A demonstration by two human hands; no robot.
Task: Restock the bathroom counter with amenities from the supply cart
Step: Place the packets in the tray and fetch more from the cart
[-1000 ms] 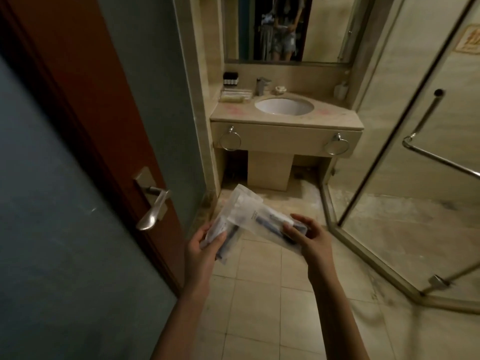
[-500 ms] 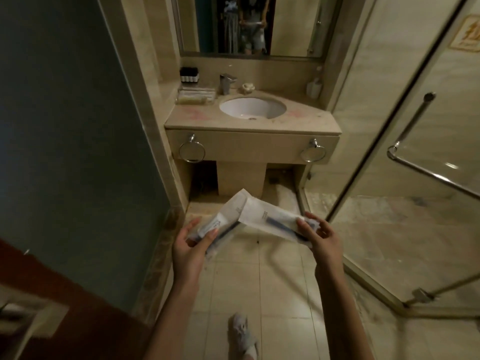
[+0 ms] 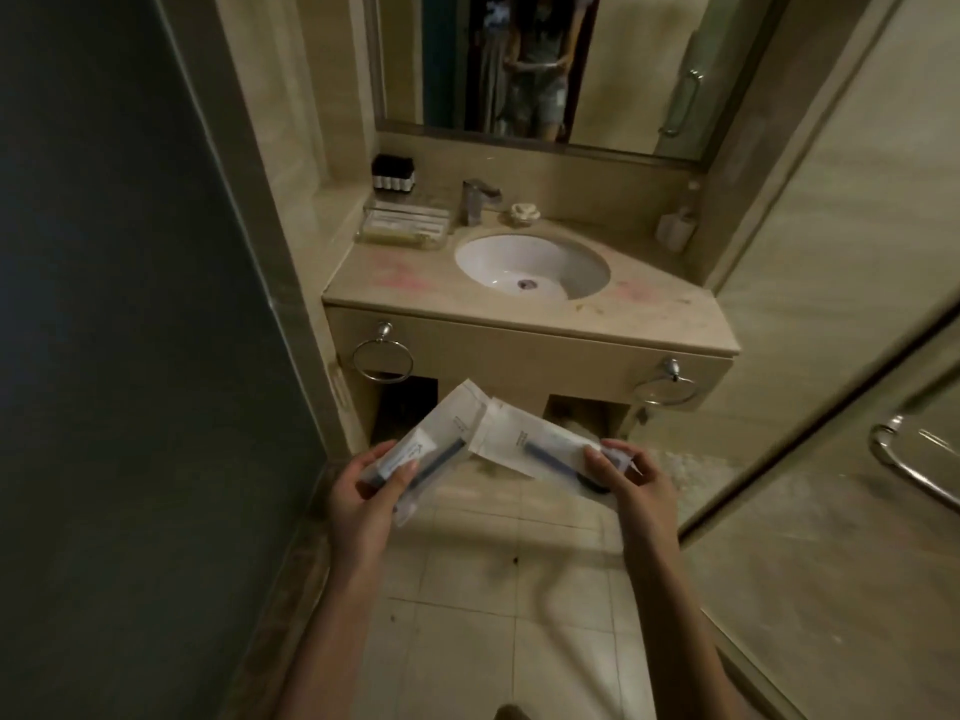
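Two clear plastic amenity packets with dark toothbrushes inside are held out in front of me. My left hand (image 3: 363, 491) grips the left packet (image 3: 441, 433), thumb on top. The right packet (image 3: 535, 444) is pinched at its near end by my right hand (image 3: 623, 480). The packets' far ends overlap in the middle. Ahead stands the beige bathroom counter (image 3: 395, 283) with a white oval sink (image 3: 530, 267). A clear amenity tray (image 3: 405, 226) with flat packets sits at the counter's back left.
A black holder of small bottles (image 3: 393, 173), a faucet (image 3: 478, 197), a soap dish (image 3: 524, 213) and a white dispenser (image 3: 675, 228) line the back. Towel rings (image 3: 383, 358) hang on the front. Glass shower door (image 3: 831, 407) at right, dark wall (image 3: 130, 356) at left, mirror (image 3: 535, 65) above.
I have walked through the doorway toward the counter; the door has left view and the sink is nearer. Both hands still hold the packets the same way.
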